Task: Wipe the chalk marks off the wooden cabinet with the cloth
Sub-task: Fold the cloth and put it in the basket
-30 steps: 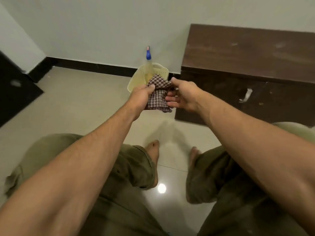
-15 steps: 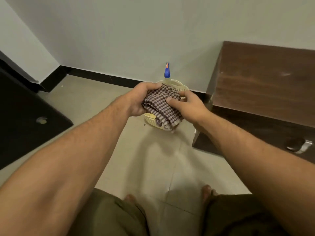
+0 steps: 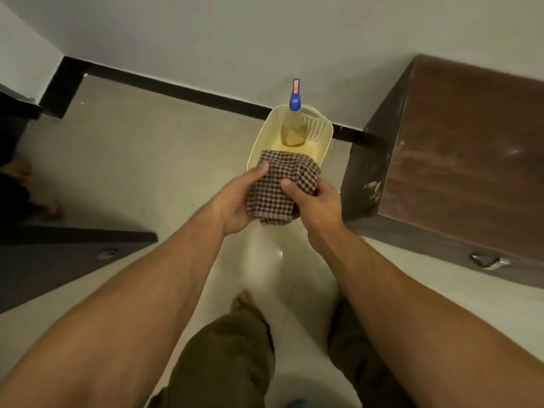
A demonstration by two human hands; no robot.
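Observation:
A brown-and-white checked cloth [image 3: 279, 187] is bunched between both my hands, above the near edge of a cream plastic basket [image 3: 265, 136]. My left hand [image 3: 238, 201] grips its left side with the thumb on top. My right hand [image 3: 315, 201] holds its right side, thumb pressed on the fabric. The dark wooden cabinet [image 3: 465, 160] stands to the right against the wall. Pale chalk smears [image 3: 373, 188] show low on its left side panel, and a faint mark [image 3: 513, 151] lies on its top.
A spray bottle with a blue nozzle [image 3: 294, 98] stands inside the basket by the wall. A metal handle [image 3: 487, 262] sticks out of the cabinet front. A dark panel [image 3: 59, 260] lies at the left. My bare feet and olive trousers are on the glossy tiled floor below.
The view has risen and tilted down, so the basket and cabinet sit lower and farther off. Both hands have regathered the cloth into a flatter bundle over the basket's near edge.

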